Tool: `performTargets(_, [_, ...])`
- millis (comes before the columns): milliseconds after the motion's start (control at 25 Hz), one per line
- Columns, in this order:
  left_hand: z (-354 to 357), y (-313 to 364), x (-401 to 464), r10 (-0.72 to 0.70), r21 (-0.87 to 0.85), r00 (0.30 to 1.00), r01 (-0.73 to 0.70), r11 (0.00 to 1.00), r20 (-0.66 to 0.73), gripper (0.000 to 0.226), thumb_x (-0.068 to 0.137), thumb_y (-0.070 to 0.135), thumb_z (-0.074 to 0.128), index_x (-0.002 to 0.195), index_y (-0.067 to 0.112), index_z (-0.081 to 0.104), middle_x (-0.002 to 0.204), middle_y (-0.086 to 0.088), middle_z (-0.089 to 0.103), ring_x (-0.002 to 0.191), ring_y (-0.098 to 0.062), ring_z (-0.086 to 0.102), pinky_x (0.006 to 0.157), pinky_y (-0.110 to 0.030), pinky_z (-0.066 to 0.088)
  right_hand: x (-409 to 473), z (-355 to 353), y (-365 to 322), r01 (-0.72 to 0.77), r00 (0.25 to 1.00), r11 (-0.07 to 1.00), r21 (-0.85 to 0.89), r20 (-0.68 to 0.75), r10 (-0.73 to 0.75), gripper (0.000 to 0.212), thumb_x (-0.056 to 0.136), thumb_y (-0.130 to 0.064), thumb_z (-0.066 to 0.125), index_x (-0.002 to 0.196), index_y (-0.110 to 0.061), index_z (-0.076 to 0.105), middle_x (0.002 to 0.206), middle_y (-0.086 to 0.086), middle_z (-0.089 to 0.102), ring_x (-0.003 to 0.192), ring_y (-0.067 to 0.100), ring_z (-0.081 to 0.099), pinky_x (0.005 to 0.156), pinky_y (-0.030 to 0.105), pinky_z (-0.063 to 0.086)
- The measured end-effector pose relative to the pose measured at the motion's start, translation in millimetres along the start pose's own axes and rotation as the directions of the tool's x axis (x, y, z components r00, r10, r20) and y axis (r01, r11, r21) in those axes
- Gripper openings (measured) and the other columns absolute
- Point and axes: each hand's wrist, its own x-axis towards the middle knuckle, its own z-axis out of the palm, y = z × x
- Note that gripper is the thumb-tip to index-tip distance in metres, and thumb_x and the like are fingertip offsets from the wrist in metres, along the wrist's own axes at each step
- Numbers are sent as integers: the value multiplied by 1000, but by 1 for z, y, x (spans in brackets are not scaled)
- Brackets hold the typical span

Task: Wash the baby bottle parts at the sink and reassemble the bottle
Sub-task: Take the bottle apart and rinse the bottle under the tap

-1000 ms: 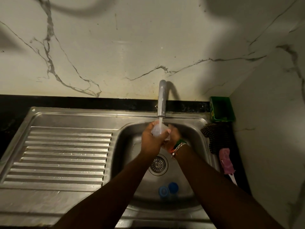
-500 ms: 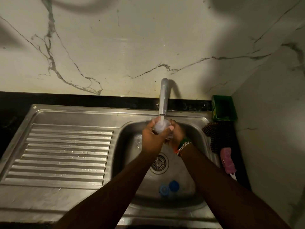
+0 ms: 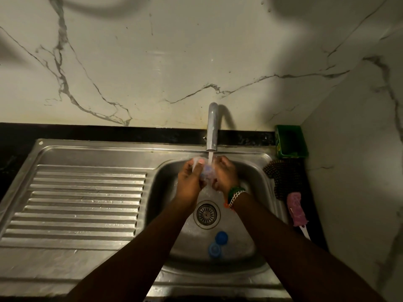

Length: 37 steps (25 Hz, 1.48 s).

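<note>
Under the running tap [image 3: 212,129] I hold a clear baby bottle [image 3: 206,171] with blue print between both hands, above the sink basin [image 3: 257,182]. My left hand [image 3: 189,182] grips its left side with the thumb over the rim. My right hand [image 3: 225,174] curls round its right side. Water streams onto the bottle. Two blue bottle parts [image 3: 218,243] lie on the basin floor near the front, below the drain [image 3: 206,213]. Much of the bottle is hidden by my fingers.
A ribbed steel draining board [image 3: 82,203] lies left of the basin. On the right counter are a green tub [image 3: 291,141], a dark scrubber [image 3: 283,179] and a pink brush [image 3: 296,211]. Marble walls close the back and right.
My hands have parted slightly round the bottle, so its blue print now shows between them. The view shifted a little; the blue parts in the basin stayed put.
</note>
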Motion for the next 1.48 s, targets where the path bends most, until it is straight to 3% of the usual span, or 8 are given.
performTargets(120, [1,2,6,-55,-25,998,54,998,-34,34,107,33,47,127,10,62,118,-14,73,104,-26,74,79,-35,61,-9,0,11,192,975,961,-200,154,-163,25,99,-24,61,123,-21,56,106,-7,65,92,9,67,62,16,52])
performTargets(240, [6,-2,4,-98,-5,995,98,995,27,39,106,33,47,134,8,56,119,-15,70,92,-22,75,70,-30,59,-7,-1,13,292,948,935,-200,-67,-311,12,98,-23,62,108,-17,62,96,-3,68,87,14,69,62,16,53])
performTargets(320, [9,-1,5,-130,-31,991,131,991,18,41,105,34,51,136,8,53,117,-14,67,84,-18,72,66,-28,58,-3,-2,5,192,964,978,-81,-171,-203,14,101,-29,58,97,-18,64,88,0,68,80,16,68,61,22,52])
performTargets(520, [3,6,16,-198,-168,976,180,969,-94,47,104,41,52,138,8,54,126,-22,66,96,-28,73,62,-31,60,-6,-1,4,177,984,980,-93,50,-173,12,104,-20,52,112,-21,61,96,-2,66,78,11,66,69,27,58])
performTargets(680, [13,-4,5,-287,-132,956,277,952,-63,43,105,41,49,133,9,57,113,-15,68,71,-13,72,54,-24,56,-3,-2,-1,89,971,995,-47,-216,-98,24,104,-31,53,86,-17,61,78,0,63,71,16,64,60,26,51])
performTargets(880, [8,-3,16,-382,-331,922,343,879,-58,60,102,57,44,127,6,61,114,-23,71,84,-21,68,88,-27,57,-9,-2,1,306,952,910,-280,59,-302,28,94,-27,68,119,-18,58,108,7,67,80,20,73,60,31,62])
performTargets(1040, [15,0,14,-433,-293,901,425,857,39,67,102,63,36,115,5,65,65,-4,63,44,-5,46,45,-15,39,-18,-5,-5,406,904,874,-266,-25,-428,39,86,-26,78,120,-14,62,106,2,70,73,6,73,56,24,61])
performTargets(1480, [6,-2,20,-412,-198,905,425,883,105,63,99,68,40,107,10,63,59,1,53,39,-5,40,35,-17,36,-28,-29,-4,654,725,598,-464,157,-671,26,84,-15,77,110,-14,70,124,2,53,106,11,59,88,13,50])
